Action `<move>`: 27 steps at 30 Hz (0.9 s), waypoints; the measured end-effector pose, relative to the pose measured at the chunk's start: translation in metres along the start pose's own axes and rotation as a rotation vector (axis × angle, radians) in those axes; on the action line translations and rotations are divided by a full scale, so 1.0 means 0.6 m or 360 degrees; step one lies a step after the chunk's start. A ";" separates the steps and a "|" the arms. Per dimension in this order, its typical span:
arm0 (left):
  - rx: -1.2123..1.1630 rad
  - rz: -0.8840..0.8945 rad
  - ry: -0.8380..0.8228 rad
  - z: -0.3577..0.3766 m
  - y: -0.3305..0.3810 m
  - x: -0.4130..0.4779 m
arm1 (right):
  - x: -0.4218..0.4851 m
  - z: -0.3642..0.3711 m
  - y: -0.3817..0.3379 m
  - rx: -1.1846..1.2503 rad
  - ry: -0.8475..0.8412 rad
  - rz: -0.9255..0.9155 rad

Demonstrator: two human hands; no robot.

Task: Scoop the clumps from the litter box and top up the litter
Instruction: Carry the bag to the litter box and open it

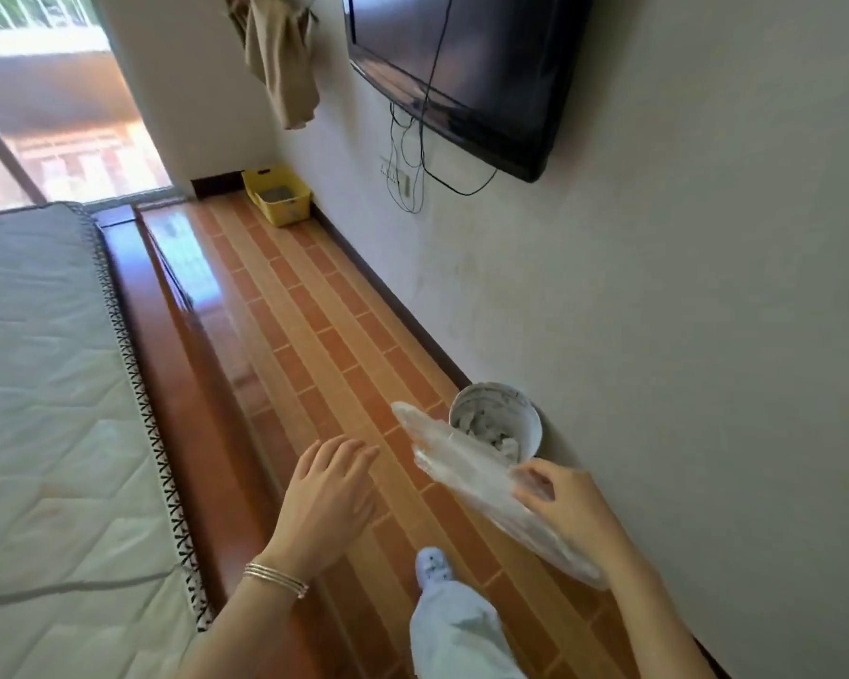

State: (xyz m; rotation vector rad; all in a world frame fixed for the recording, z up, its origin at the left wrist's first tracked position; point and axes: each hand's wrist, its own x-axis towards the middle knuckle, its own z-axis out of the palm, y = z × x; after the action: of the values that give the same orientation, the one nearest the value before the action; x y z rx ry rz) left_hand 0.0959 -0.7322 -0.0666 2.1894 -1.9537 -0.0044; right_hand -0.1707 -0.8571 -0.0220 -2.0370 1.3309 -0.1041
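Two bare hands reach out low in the view, over a floor of orange-brown tiles. At nine o'clock lies a pale quilted mattress, and just beside it, toward three o'clock, runs the glossy wooden bed frame. Far off, between ten and eleven o'clock, a yellow litter box sits on the floor in the corner, against the wall, with grey litter in it; it is well apart from both hands. Above it, near twelve o'clock, a beige cloth hangs. At seven o'clock the left hand hovers palm down, fingers straight and close together, holding nothing; thin bracelets circle its wrist. At six o'clock a pale shoe and a light trouser leg show. At five o'clock a clear plastic bag stretches toward ten o'clock from the right hand, whose thumb and fingers pinch it; the bag's near end trails under that wrist. Its far part overlaps the rim of a white bucket that stands at the foot of the wall and holds whitish lumps; what they are I cannot tell. At one o'clock a dark television hangs on the wall, with cables dangling below it.
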 end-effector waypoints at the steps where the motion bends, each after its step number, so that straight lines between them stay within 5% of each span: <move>1: 0.0007 -0.0037 0.0010 0.006 -0.011 0.016 | 0.035 -0.005 -0.002 -0.0011 -0.0027 -0.0027; 13: 0.0045 -0.0493 0.0213 -0.010 -0.117 0.285 | 0.455 -0.107 -0.134 -0.0010 -0.0257 -0.0462; 27: 0.0125 -0.0610 0.0265 -0.010 -0.388 0.500 | 0.782 -0.049 -0.318 0.0093 -0.0407 -0.0631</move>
State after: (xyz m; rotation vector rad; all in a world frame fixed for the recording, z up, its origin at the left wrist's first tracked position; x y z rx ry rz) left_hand 0.3626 -1.0026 -0.0566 2.4906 -1.4489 0.1921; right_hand 0.1860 -1.2176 -0.0250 -2.1559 0.7514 -0.0562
